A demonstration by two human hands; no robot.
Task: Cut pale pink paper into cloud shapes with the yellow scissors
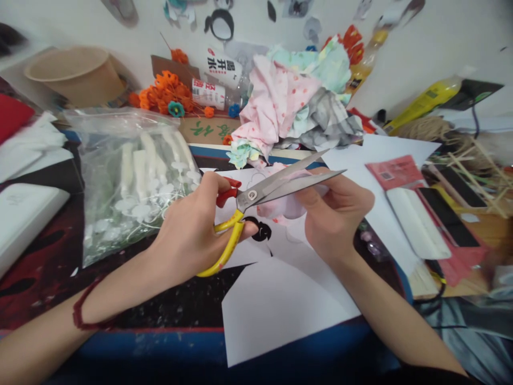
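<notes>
My left hand (pixel 196 230) is closed round the yellow and red handles of the scissors (pixel 253 195). Their blades are parted and point to the right, over a piece of pink patterned cloth (pixel 280 207). That cloth is pinched between the thumb and fingers of my right hand (pixel 334 214), close behind the blade tips. Under both hands lie white paper sheets (pixel 280 315); a black cut-out shape (pixel 262 231) shows on them just below the scissors.
A clear plastic bag (pixel 132 187) of white and green parts lies left. Crumpled cloth (pixel 276 101) and orange flowers (pixel 166 91) stand behind. Right are a white case (pixel 419 222), a dark phone-like slab (pixel 448 216) and thin sticks (pixel 476 179).
</notes>
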